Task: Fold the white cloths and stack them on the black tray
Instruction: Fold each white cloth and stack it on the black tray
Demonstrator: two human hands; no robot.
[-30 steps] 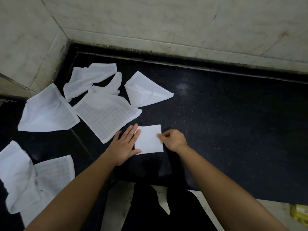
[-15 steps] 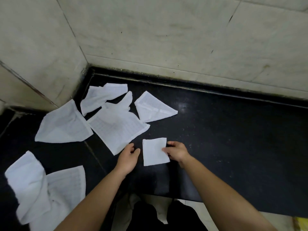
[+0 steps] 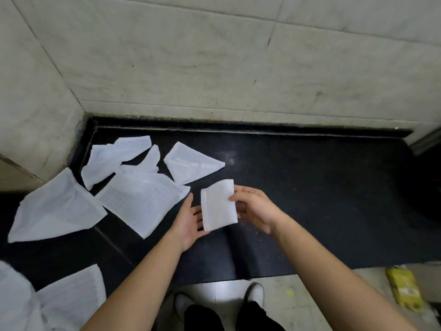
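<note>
The folded cloth (image 3: 218, 206), which lay flat on the black counter (image 3: 310, 187) a moment ago, is now up off it. The right hand (image 3: 255, 211) pinches its right edge, thumb on top and fingers curled behind. The left hand (image 3: 188, 218), which had been flat on the counter beside the cloth, has turned palm up. It is spread open at the cloth's eight o'clock corner, its fingertips under that edge and gripping nothing. To me that says this cloth's folding is finished and it is about to be carried to the stack. I can't make out a black tray anywhere from here. The big unfolded cloth (image 3: 143, 201) lies at nine o'clock of the folded one and the triangular cloth (image 3: 191, 166) at eleven, with more farther left, so most of the job remains.
</note>
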